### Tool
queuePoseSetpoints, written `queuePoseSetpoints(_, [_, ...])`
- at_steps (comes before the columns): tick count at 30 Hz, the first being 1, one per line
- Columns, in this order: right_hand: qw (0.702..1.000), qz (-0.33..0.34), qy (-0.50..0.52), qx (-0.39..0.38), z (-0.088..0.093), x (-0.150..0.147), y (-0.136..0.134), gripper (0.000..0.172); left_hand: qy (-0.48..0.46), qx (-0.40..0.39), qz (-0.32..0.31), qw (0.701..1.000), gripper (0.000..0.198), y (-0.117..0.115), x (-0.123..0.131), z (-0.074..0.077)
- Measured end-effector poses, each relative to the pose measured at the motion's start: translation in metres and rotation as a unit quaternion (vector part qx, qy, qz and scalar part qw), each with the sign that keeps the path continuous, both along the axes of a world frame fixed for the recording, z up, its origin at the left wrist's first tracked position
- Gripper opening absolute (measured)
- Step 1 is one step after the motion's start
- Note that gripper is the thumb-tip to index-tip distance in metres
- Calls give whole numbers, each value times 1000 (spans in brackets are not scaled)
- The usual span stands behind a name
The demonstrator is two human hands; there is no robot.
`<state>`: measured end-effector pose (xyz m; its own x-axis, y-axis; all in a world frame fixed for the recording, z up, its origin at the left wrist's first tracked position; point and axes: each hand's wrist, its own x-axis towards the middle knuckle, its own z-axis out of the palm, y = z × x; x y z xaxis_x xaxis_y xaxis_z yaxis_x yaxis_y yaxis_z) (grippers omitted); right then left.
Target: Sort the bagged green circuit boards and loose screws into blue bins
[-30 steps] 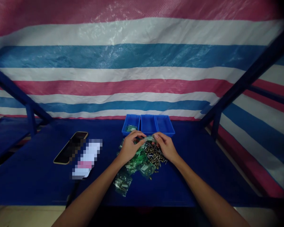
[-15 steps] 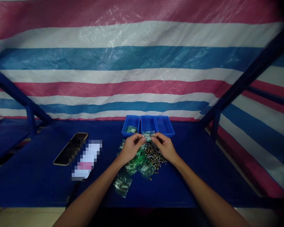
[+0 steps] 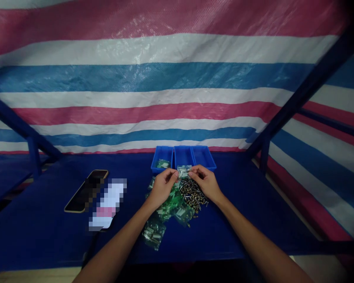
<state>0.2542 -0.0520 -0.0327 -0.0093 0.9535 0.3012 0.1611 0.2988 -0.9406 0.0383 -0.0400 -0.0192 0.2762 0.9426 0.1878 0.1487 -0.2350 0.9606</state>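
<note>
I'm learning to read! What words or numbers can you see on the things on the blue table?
None can be read: any print on the small clear plastic bag is too small to read, and the white and pink item beside the phone is too pixelated to read.

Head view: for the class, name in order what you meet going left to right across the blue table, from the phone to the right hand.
Smartphone → pixelated object → left hand → small clear bag → right hand
</note>
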Motion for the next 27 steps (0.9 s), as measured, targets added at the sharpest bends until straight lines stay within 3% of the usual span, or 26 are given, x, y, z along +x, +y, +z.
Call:
queuePoseSetpoints(6, [997, -17, -70, 21, 1, -2, -4, 19, 15, 22, 25, 999, 32, -1, -1, -1])
queuePoseSetpoints(13, [996, -31, -80, 23, 1, -1, -5, 23, 40, 70, 39, 996, 26, -5, 2, -3])
queuePoseSetpoints(18, [996, -33, -75, 24, -1, -1, -5, 26, 79, 141, 38, 986, 48, -13, 1, -1])
queuePoseSetpoints(23, [998, -26, -62, 19, -1, -3, -7, 27, 131, 249, 10, 960, 21, -16, -2, 5])
queuePoseSetpoints(27, [999, -34, -26, 8, 2, -5, -6, 31, 153, 307, 16, 939, 22, -12, -4, 7])
